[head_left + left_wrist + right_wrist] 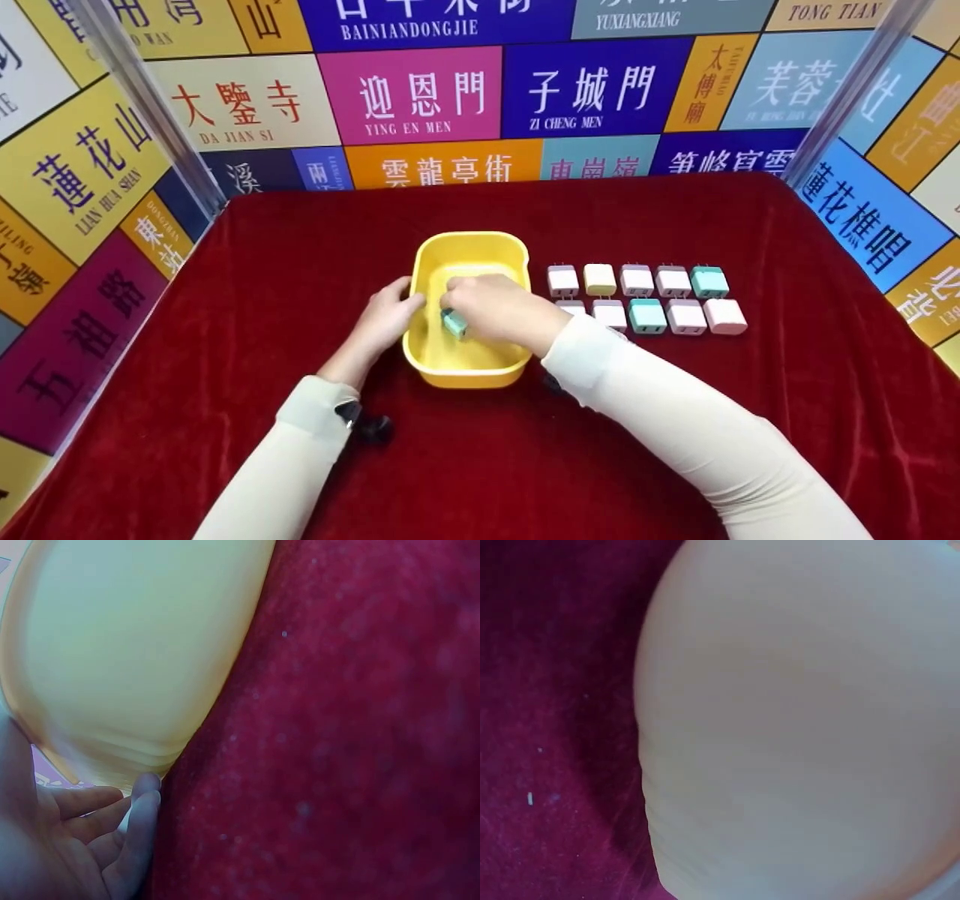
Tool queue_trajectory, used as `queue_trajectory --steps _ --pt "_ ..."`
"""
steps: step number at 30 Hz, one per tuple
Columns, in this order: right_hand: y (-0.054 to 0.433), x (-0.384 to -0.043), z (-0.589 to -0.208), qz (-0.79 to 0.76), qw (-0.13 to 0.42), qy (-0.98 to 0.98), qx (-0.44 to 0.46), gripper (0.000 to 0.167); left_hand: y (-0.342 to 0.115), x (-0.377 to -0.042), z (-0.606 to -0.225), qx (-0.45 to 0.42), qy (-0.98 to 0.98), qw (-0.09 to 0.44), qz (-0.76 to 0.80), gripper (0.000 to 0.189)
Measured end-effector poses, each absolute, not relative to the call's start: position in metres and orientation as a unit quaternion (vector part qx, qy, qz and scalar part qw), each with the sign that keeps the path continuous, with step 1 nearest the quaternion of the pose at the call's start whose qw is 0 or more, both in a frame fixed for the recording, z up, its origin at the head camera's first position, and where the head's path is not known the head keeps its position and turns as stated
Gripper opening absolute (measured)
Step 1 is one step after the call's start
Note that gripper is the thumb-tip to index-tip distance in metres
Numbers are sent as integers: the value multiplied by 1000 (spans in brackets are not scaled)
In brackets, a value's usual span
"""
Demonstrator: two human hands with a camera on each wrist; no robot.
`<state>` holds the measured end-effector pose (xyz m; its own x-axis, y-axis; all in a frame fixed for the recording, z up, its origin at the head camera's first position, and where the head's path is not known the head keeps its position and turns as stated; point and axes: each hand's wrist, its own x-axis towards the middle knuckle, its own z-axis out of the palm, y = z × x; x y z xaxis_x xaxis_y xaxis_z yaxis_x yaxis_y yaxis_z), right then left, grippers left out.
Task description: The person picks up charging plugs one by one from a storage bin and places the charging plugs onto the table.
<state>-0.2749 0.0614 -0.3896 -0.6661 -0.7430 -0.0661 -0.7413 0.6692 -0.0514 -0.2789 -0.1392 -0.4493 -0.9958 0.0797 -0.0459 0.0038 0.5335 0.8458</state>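
A yellow plastic basin (466, 380) stands on the red cloth in front of me. My left hand (384, 315) holds its left side, thumb at the rim and fingers against the outer wall; in the left wrist view those fingers (139, 829) curl by the basin's lower edge. Inside the basin, my right hand (491, 306) pinches a small green charger plug (454, 323), partly covered by the fingers. The right wrist view is filled by the basin's pale outer wall (795, 720), so the right hand is hidden there.
Right of the basin, charger plugs sit in two rows, among them a yellow one (600, 279), a green one (646, 316) and a pink one (724, 316). My right sleeve (660, 397) overlaps the near row's left end. Sign-covered panels (420, 90) rise behind the table.
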Motion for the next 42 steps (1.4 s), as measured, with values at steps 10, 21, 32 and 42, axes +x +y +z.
queue_trajectory --steps 10,21,32,42 --pt "62 -269 -393 -13 41 916 -399 34 -138 -278 -448 20 870 50 490 50" --pt "68 -266 -395 2 11 911 -411 30 -138 -279 -450 19 873 43 485 50" --pt "85 -262 -364 -26 -10 914 -404 40 -140 -278 -450 20 874 47 484 51" --pt "114 -255 -348 -66 -36 920 -386 45 -139 -278 -450 20 872 44 487 52"
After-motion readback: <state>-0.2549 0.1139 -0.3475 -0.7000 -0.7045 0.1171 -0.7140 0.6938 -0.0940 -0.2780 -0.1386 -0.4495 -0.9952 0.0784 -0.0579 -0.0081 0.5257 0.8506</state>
